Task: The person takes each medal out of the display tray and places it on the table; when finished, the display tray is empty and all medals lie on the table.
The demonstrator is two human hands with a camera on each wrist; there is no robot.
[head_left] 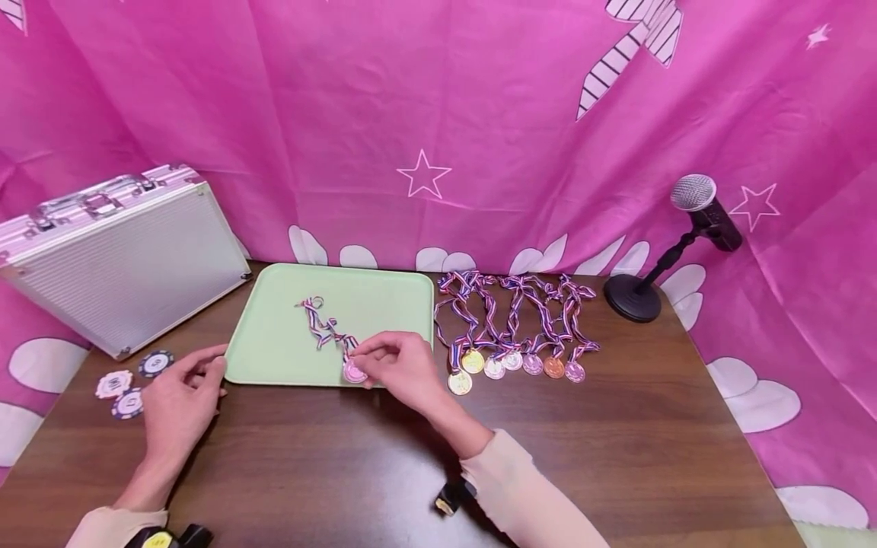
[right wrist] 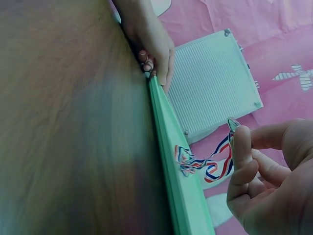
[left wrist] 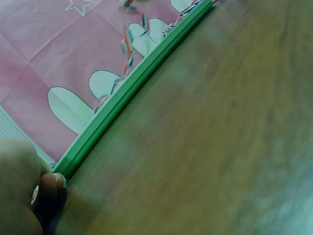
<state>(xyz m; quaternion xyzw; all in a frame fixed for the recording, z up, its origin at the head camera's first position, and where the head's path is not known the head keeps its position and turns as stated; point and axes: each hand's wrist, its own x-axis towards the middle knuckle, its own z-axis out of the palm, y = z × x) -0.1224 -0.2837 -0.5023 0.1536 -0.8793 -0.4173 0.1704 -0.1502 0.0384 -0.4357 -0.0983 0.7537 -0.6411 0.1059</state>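
My right hand (head_left: 404, 369) pinches a medal (head_left: 354, 371) between thumb and fingertips above the front of a light green tray (head_left: 274, 358). The medal's striped red, white and blue ribbon (right wrist: 215, 166) trails down from it onto the tray. In the right wrist view the medal's disc is seen nearly edge-on at the fingertips. At the tray's front left corner, my left hand (head_left: 183, 396) grips the rim with thumb and fingers. The left wrist view shows its fingertip (left wrist: 51, 183) against the rim's outer side.
Right of the tray lie several medals (head_left: 495, 368) in a row, their ribbons bunched behind. A silver case (head_left: 130, 266) stands at the back left, with three poker chips (head_left: 156, 363) before it. A microphone (head_left: 706, 209) on a stand is at the back right, before a pink curtain (head_left: 342, 152).
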